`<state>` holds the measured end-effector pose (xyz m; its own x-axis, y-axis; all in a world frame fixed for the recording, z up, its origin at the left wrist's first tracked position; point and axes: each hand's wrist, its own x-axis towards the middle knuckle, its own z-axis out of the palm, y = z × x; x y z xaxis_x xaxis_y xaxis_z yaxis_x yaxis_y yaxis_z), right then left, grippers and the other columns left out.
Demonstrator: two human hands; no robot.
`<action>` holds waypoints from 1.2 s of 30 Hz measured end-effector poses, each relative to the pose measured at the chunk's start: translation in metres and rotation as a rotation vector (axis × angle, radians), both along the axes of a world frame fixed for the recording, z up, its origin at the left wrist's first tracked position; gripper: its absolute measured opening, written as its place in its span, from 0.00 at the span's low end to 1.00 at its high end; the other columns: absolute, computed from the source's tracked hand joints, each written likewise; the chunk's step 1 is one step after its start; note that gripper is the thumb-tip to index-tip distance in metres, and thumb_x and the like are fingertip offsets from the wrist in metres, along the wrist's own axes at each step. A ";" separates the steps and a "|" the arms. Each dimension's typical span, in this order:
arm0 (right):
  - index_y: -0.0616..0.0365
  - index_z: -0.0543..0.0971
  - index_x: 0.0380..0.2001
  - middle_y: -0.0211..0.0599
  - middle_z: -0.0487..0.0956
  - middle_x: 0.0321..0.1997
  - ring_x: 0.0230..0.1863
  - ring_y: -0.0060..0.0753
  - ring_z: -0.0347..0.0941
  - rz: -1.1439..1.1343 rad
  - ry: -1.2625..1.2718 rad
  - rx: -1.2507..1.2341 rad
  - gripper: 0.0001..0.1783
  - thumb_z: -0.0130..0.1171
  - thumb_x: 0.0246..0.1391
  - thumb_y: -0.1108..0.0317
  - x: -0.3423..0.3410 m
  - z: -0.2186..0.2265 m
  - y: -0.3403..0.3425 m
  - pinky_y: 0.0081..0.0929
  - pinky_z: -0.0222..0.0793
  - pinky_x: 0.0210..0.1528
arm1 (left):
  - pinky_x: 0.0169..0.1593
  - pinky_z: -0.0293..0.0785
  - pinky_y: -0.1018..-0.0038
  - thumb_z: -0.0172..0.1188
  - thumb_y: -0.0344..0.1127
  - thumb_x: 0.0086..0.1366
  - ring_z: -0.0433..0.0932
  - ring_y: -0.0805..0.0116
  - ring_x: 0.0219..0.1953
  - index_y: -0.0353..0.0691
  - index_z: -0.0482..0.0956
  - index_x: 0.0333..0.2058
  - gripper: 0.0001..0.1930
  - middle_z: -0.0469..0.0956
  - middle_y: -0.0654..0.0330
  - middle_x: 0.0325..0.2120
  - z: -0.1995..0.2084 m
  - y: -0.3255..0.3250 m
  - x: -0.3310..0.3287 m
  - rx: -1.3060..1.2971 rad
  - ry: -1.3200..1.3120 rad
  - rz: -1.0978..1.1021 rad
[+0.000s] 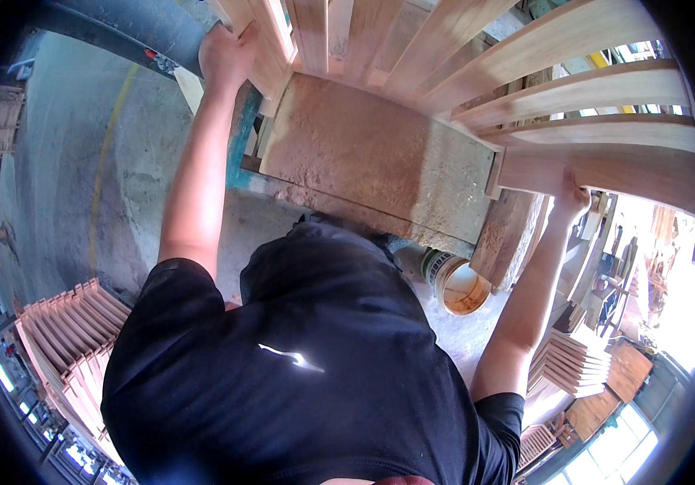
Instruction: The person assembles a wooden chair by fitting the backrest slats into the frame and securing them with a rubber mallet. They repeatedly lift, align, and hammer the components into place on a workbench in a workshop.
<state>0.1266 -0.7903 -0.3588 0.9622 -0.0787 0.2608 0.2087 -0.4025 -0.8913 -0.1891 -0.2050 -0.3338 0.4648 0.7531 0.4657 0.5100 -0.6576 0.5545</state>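
Observation:
A large pale wooden slatted frame [606, 168] spans the far side, its slats fanning away from me. At its left end my left hand [226, 58] is closed around the outer wooden piece. My right hand [571, 198] grips the lower edge of the broad board at the right end, thumb on the near face and the other fingers mostly hidden. Between my arms lies a dusty brown worktop [355, 153], and the frame's near rail runs along its far edge. Both arms are stretched forward and wide apart.
A bucket [436, 265] with an orange-stained inside stands below the worktop's near right corner. Stacked curved wooden parts [69, 339] are at the left, and another wood stack [578, 365] is at the right. Concrete floor [65, 153] with a yellow line stretches leftward.

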 end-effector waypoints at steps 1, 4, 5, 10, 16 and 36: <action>0.71 0.83 0.43 0.41 0.85 0.41 0.40 0.31 0.80 -0.001 0.010 0.008 0.23 0.74 0.53 0.62 0.000 0.001 0.002 0.30 0.75 0.45 | 0.43 0.77 0.55 0.65 0.53 0.62 0.82 0.38 0.37 0.24 0.80 0.32 0.28 0.82 0.37 0.29 -0.002 0.001 -0.001 0.013 -0.011 -0.007; 0.71 0.83 0.43 0.41 0.85 0.41 0.40 0.30 0.80 -0.036 0.038 -0.020 0.23 0.74 0.52 0.61 0.004 -0.001 0.000 0.30 0.75 0.45 | 0.43 0.77 0.55 0.65 0.54 0.62 0.82 0.39 0.37 0.25 0.81 0.32 0.28 0.82 0.38 0.30 -0.010 0.007 -0.001 0.018 -0.041 -0.036; 0.71 0.83 0.43 0.41 0.85 0.42 0.40 0.30 0.80 -0.053 0.048 -0.039 0.23 0.74 0.52 0.61 0.006 -0.003 -0.003 0.29 0.74 0.45 | 0.43 0.77 0.55 0.64 0.54 0.62 0.82 0.39 0.37 0.26 0.81 0.32 0.27 0.82 0.39 0.30 -0.011 0.009 -0.001 0.001 -0.047 -0.049; 0.72 0.82 0.44 0.41 0.85 0.43 0.41 0.28 0.79 -0.006 0.037 0.074 0.22 0.75 0.52 0.65 0.007 -0.005 -0.003 0.27 0.74 0.46 | 0.42 0.77 0.56 0.65 0.53 0.63 0.82 0.40 0.37 0.27 0.82 0.32 0.26 0.82 0.39 0.30 -0.006 0.003 0.000 0.002 -0.021 -0.042; 0.72 0.82 0.44 0.41 0.85 0.44 0.41 0.28 0.80 -0.056 0.056 0.022 0.22 0.75 0.52 0.66 0.002 0.002 0.005 0.28 0.75 0.46 | 0.42 0.77 0.56 0.65 0.53 0.62 0.82 0.39 0.37 0.25 0.81 0.32 0.27 0.82 0.38 0.29 -0.007 0.005 -0.001 -0.002 -0.031 -0.028; 0.68 0.84 0.37 0.38 0.84 0.38 0.37 0.26 0.78 0.088 -0.059 0.062 0.15 0.72 0.54 0.66 0.008 -0.010 -0.003 0.27 0.74 0.40 | 0.43 0.77 0.55 0.65 0.50 0.62 0.82 0.38 0.39 0.26 0.82 0.33 0.25 0.83 0.38 0.32 0.005 -0.008 -0.002 -0.078 -0.035 -0.047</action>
<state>0.1349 -0.7935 -0.3691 0.9491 -0.0125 0.3148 0.2939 -0.3247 -0.8990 -0.1914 -0.2127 -0.3289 0.4853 0.7652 0.4230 0.4586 -0.6347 0.6220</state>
